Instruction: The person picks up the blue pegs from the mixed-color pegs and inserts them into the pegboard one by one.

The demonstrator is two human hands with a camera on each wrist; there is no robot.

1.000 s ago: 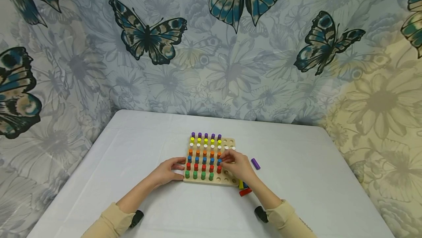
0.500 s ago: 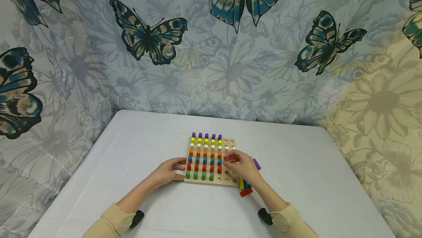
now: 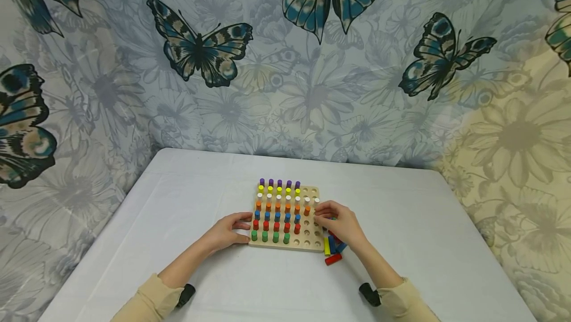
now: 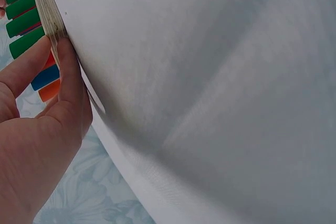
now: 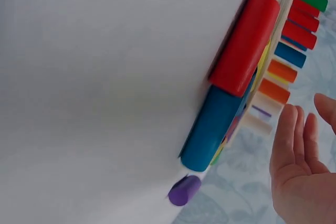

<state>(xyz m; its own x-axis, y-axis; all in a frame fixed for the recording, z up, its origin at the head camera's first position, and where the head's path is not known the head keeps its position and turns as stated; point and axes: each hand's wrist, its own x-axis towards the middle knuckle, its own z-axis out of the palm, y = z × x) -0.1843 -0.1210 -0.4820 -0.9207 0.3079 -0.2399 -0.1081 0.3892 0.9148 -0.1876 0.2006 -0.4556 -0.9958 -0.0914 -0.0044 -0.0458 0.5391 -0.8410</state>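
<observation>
A wooden pegboard (image 3: 308,248) lies on the table, with rows of green, red, blue, orange, white, yellow and purple pegs standing in it. My left hand (image 3: 224,233) grips the board's left edge near its front corner; in the left wrist view the thumb and a finger (image 4: 69,77) lie at the wooden edge. At the board's right edge, beside the orange row, is my right hand (image 3: 342,224), its fingertips close to the last column. Nothing shows between its thumb and fingers (image 5: 284,135) in the right wrist view. An orange peg (image 3: 307,210) stands just left of these fingertips.
Several loose pegs lie right of the board, partly under my right hand: a yellow peg (image 3: 327,246), a blue peg (image 3: 332,245) and a red peg (image 3: 333,260) among them. A loose purple peg (image 5: 185,190) shows in the right wrist view. A patterned wall (image 3: 312,114) stands behind the table.
My right hand has moved right, from the blue and orange rows to the board's right edge, uncovering the sixth orange peg. It now covers the loose purple peg in the head view. The left hand stays put.
</observation>
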